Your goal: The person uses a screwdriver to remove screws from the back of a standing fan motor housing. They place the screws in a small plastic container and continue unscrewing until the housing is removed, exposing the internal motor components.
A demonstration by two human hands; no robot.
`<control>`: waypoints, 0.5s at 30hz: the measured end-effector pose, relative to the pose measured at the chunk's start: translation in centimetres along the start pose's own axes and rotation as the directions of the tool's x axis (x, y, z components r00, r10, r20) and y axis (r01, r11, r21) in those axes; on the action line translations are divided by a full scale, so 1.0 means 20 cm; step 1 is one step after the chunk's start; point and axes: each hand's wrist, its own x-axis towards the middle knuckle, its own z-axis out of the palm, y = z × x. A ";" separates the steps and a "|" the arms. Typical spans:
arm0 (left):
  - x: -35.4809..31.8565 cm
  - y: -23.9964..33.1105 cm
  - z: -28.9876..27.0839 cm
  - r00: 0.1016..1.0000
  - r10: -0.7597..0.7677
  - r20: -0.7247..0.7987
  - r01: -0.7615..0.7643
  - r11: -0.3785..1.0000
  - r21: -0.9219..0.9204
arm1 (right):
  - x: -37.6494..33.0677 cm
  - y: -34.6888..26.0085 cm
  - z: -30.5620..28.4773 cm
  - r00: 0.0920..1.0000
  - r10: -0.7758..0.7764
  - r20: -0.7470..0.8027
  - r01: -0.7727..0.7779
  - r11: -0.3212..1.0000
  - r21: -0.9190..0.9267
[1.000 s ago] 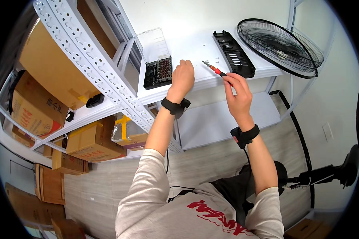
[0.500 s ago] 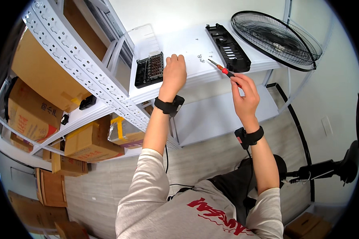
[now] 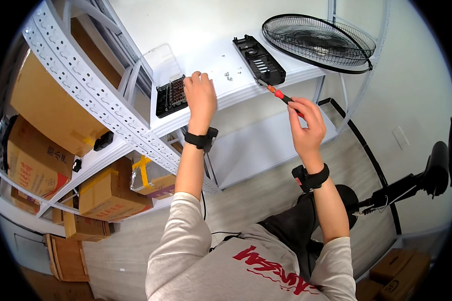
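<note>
My left hand (image 3: 200, 95) rests on the white shelf top (image 3: 221, 45), fingers curled down beside a black bit case (image 3: 170, 95) with its clear lid raised. My right hand (image 3: 304, 123) grips a screwdriver (image 3: 277, 93) with a red handle, its tip pointing up toward the near end of a long black plastic panel (image 3: 259, 59). A few small screws (image 3: 228, 76) lie loose on the shelf between the case and the panel. Both wrists carry black bands.
A round black wire fan grille (image 3: 319, 41) lies at the shelf's right end. Perforated metal racking (image 3: 80, 85) with cardboard boxes (image 3: 32, 160) stands to the left. A black stand arm (image 3: 412, 185) sits over the wood floor at right.
My left hand slid left along the shelf toward the bit case. My right hand with the screwdriver drew back from the shelf toward me.
</note>
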 end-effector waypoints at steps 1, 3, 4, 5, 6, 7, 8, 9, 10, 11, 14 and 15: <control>0.01 0.04 -0.03 0.998 0.018 -0.058 -0.020 0.999 -0.038 | 0.00 -0.01 0.00 1.000 -0.012 -0.010 0.012 1.000 0.008; 0.02 0.12 -0.06 0.990 0.020 -0.141 -0.053 0.971 -0.234 | 0.00 -0.03 -0.01 0.999 -0.035 -0.023 0.036 0.999 0.018; 0.03 0.18 -0.09 0.987 -0.157 0.044 0.154 0.807 -0.570 | 0.00 -0.05 -0.01 0.999 -0.038 -0.024 0.038 0.999 0.034; 0.03 0.25 -0.12 0.927 -0.250 0.279 0.371 0.499 -0.783 | -0.01 -0.07 -0.01 0.999 -0.037 -0.020 0.038 0.998 0.046; 0.04 0.30 -0.16 0.824 -0.238 0.514 0.549 0.108 -0.829 | -0.01 -0.09 0.00 0.999 -0.037 -0.016 0.038 0.998 0.060; 0.04 0.32 -0.19 0.791 -0.194 0.580 0.582 -0.049 -0.812 | -0.02 -0.10 0.02 0.999 -0.043 0.000 0.043 0.997 0.067; 0.05 0.32 -0.23 0.760 -0.141 0.634 0.605 -0.202 -0.770 | -0.03 -0.11 0.05 0.999 -0.049 0.016 0.048 0.996 0.076; 0.05 0.31 -0.24 0.732 -0.081 0.677 0.616 -0.348 -0.707 | -0.03 -0.12 0.08 0.998 -0.056 0.032 0.053 0.995 0.087; 0.04 0.29 -0.24 0.745 -0.110 0.658 0.596 -0.332 -0.731 | -0.04 -0.13 0.11 0.997 -0.053 0.053 0.048 0.994 0.097; 0.02 0.25 -0.23 0.758 -0.141 0.636 0.575 -0.314 -0.755 | -0.05 -0.13 0.15 0.996 -0.051 0.074 0.043 0.993 0.107; -0.03 0.13 -0.26 0.756 -0.266 0.598 0.546 -0.247 -0.801 | -0.11 -0.10 0.28 0.976 0.042 0.213 -0.082 0.980 0.182; -0.05 0.09 -0.27 0.747 -0.313 0.586 0.543 -0.222 -0.810 | -0.12 -0.09 0.32 0.958 0.083 0.274 -0.144 0.968 0.207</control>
